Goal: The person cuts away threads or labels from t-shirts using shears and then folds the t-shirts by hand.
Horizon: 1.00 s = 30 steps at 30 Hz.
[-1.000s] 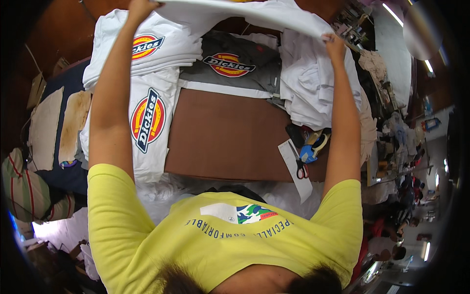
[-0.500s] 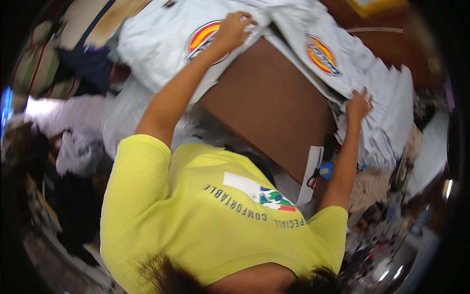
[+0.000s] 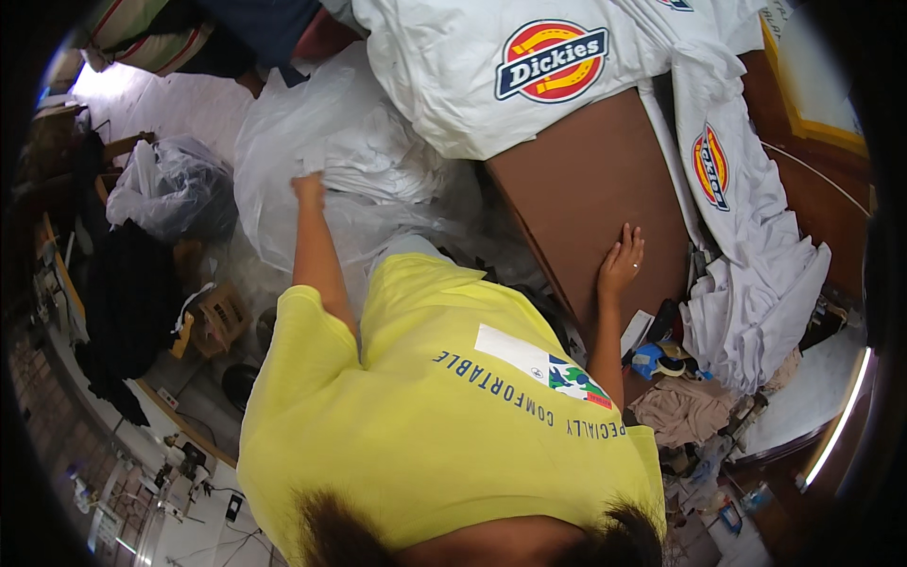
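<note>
My left hand [image 3: 308,191] reaches into a large clear plastic bag [image 3: 260,203] on the left. Its fingers look curled at the edge of folded white cloth [image 3: 383,161] in the bag; what they grip, if anything, is hidden. On the brown tabletop [image 3: 576,189] my right hand [image 3: 621,263] lies flat, fingers stretched out, with a ring on one finger. Beyond it, a white garment pile [image 3: 435,76] with a round red-and-yellow printed emblem covers the far part of the table. A second white stack [image 3: 746,236], bearing the same emblem, drapes down the table's right side.
Blue and dark small items [image 3: 652,359] lie at the table's near right corner, beside crumpled beige cloth [image 3: 685,406]. A tied plastic bag [image 3: 175,189], black cloth [image 3: 132,293] and a cardboard box [image 3: 222,317] are on the left. A yellow-edged panel [image 3: 812,85] stands at the far right.
My left hand has left the far white garments and moved left and nearer, into the plastic bag. My right hand has moved off the right stack onto the tabletop. The view has shifted left.
</note>
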Each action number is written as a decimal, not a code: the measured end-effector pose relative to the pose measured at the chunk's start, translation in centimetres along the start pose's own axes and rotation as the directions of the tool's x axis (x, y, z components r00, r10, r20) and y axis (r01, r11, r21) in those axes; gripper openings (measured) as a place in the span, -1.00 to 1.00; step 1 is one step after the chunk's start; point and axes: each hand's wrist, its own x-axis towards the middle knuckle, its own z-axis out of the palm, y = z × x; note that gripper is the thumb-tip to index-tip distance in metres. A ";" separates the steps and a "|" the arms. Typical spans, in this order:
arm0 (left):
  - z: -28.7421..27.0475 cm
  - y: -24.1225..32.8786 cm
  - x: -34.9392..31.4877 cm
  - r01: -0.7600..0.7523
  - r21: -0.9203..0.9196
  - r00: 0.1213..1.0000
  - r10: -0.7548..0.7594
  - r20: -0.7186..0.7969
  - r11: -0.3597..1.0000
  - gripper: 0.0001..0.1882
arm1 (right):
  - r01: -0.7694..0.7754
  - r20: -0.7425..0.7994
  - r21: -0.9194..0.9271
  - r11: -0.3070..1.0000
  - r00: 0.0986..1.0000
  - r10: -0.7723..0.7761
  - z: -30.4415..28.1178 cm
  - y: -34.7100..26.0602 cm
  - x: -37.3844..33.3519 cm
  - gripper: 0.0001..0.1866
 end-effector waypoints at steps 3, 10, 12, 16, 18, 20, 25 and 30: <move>-3.5 -0.2 4.5 -0.087 -0.456 0.979 -0.009 -0.204 0.885 -0.22 | 0.041 -0.002 0.018 0.999 0.999 -0.041 0.1 0.1 0.2 -0.58; -2.3 2.6 2.4 0.060 -0.506 0.992 -0.107 -0.063 0.860 -0.26 | 0.013 -0.073 -0.003 1.000 0.997 -0.013 1.1 -0.6 0.0 -0.58; -2.6 5.7 -0.3 0.099 -0.551 0.973 -0.198 -0.122 0.829 -0.30 | 0.012 -0.077 0.003 1.000 0.997 -0.011 0.9 -0.7 -0.2 -0.57; -4.1 6.6 2.8 0.087 -0.528 0.989 -0.136 -0.055 0.845 -0.34 | 0.020 -0.119 0.009 1.000 0.993 -0.018 1.3 -0.9 -0.4 -0.57; -5.0 6.3 3.9 0.005 -0.463 0.999 -0.026 -0.040 0.886 -0.37 | 0.010 -0.136 -0.002 1.000 0.991 -0.010 1.5 -1.4 -0.2 -0.56; -5.2 5.6 3.7 -0.120 -0.355 0.993 0.117 -0.029 0.927 -0.39 | -0.005 -0.147 -0.014 1.000 0.989 0.003 1.4 -1.8 -0.2 -0.56; -2.2 4.3 -6.7 -0.337 -0.338 0.866 0.430 0.256 0.879 -0.45 | -0.104 -0.144 -0.055 0.993 0.985 0.096 1.6 -2.8 -0.2 -0.55; 0.5 4.8 -7.5 -0.700 0.188 0.662 0.526 0.534 0.689 -0.21 | -0.164 -0.145 -0.034 0.986 0.977 0.157 2.1 -2.8 -0.5 -0.53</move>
